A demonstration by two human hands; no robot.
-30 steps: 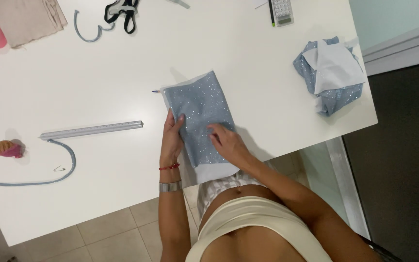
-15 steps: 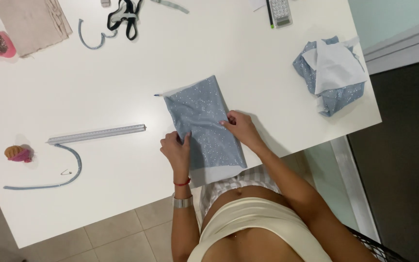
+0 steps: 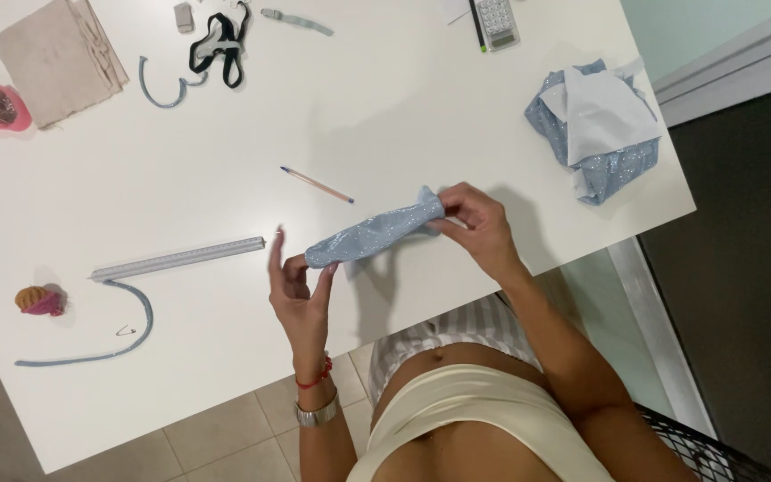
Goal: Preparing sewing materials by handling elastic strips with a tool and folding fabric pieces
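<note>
Two hands lift a folded strip of pale blue sparkly fabric [image 3: 375,234] just above a white table [image 3: 403,107], centre of frame.

The right hand [image 3: 479,228] pinches the strip's upper right end between thumb and fingertips; the left hand [image 3: 301,290] holds the lower left end, fingers loosely spread. A pen [image 3: 317,185] lies just above the strip, a metal ruler [image 3: 178,259] to its left. A bundle of blue and white cloth [image 3: 595,129] sits at upper right, a calculator [image 3: 497,21] at the top edge.
</note>
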